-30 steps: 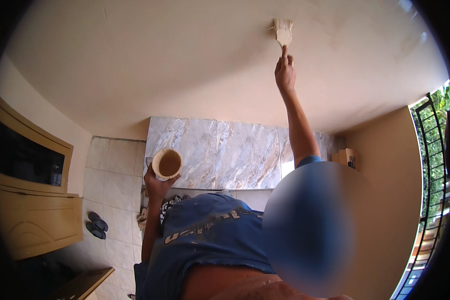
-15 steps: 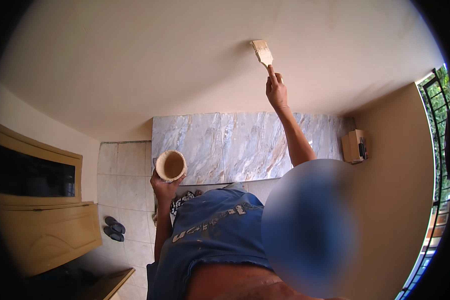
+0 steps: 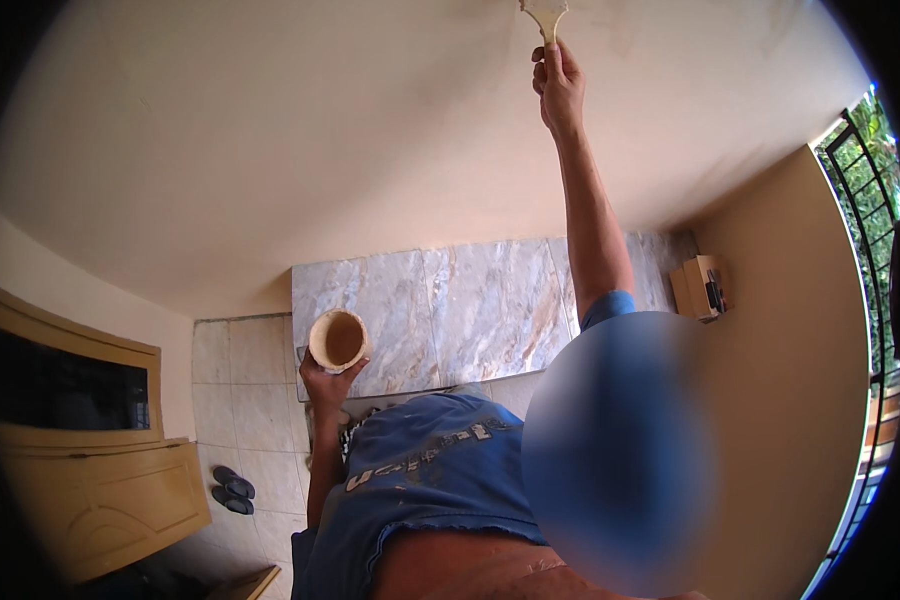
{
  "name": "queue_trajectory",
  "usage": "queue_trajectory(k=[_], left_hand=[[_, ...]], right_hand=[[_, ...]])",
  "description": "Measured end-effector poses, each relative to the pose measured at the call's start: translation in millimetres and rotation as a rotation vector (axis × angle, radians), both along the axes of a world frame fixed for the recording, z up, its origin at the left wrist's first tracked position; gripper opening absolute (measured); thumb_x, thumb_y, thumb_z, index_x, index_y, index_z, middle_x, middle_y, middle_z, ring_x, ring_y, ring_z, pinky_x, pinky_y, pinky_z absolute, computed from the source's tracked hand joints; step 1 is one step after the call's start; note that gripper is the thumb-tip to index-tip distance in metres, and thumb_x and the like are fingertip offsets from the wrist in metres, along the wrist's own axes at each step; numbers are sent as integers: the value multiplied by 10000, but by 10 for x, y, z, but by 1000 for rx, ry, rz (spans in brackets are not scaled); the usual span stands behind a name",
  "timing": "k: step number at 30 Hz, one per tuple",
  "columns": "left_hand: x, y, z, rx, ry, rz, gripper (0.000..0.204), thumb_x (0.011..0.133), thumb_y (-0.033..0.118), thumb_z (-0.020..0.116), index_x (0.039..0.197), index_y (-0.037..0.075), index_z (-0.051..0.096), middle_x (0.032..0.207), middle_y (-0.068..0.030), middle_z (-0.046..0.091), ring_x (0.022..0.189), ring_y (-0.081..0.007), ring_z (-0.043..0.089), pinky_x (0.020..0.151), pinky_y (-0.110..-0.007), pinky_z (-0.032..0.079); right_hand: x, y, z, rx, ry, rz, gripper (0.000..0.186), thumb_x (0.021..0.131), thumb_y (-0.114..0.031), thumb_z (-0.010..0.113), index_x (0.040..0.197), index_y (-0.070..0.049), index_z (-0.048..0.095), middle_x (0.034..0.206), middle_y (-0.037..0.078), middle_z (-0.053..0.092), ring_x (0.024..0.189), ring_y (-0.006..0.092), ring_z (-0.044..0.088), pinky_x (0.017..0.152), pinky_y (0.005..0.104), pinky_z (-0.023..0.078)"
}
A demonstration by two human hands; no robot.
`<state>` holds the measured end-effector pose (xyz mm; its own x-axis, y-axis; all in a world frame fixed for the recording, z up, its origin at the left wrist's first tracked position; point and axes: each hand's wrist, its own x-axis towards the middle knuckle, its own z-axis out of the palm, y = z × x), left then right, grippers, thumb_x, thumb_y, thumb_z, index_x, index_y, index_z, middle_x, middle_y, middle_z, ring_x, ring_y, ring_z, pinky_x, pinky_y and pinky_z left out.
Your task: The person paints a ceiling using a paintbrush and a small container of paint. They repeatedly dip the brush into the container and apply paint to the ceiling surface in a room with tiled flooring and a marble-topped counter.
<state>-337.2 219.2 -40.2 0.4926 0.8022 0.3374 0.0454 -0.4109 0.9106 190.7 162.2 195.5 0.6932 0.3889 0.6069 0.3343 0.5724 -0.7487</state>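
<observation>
My right hand (image 3: 558, 85) is raised high, closed round the handle of a cream-coloured paintbrush (image 3: 545, 15) against the pale wall (image 3: 270, 130). The brush's bristles are mostly cut off by the top of the view. Low at centre left, my left hand (image 3: 327, 382) grips a round, paint-crusted container (image 3: 322, 335) with tan contents or a tan-coated inside; I cannot tell which. It is held over a marble-patterned ledge (image 3: 480, 310) at the foot of the wall. My blue shirt fills the lower middle, and a blurred patch covers the lower right.
A cardboard box (image 3: 692, 285) with dark objects stands at the ledge's right end. Dark slippers (image 3: 233, 488) lie on the tiled floor (image 3: 250, 400). A yellow wooden door (image 3: 105, 500) and dark-paned window (image 3: 70, 375) are on the left. A black metal grille (image 3: 860, 190) with foliage behind is on the right.
My right hand with the brush first came lower, then rose to the top edge of the view, arm stretched further. My left hand still holds the container, shifted slightly in the view.
</observation>
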Motion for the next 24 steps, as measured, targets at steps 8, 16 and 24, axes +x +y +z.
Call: queue_trajectory(k=[8,16,24], left_hand=[[-163,-135,12,6,35,21,680,643,267,985,1165,-28,662,1067,-150,738,962,-275,726,846,-383,564],[-321,-234,-253,12,126,124,641,644,244,982,1138,-23,674,1046,-151,749,954,-282,737,838,-388,572],[-603,-84,-504,47,64,115,673,678,271,968,1214,-1,663,1124,-143,736,1029,-256,724,897,-383,569]], right_hand=[[-76,-61,-932,-173,36,-236,318,1094,-264,516,1286,-41,636,796,-24,550,515,5,372,436,193,287],[-138,-81,-1933,-384,-65,-435,315,1085,-219,506,1212,35,644,741,2,544,694,77,500,643,259,433],[-535,-236,-2071,-425,-113,-637,327,1071,-291,500,921,-27,622,779,68,588,740,172,537,672,341,462]])
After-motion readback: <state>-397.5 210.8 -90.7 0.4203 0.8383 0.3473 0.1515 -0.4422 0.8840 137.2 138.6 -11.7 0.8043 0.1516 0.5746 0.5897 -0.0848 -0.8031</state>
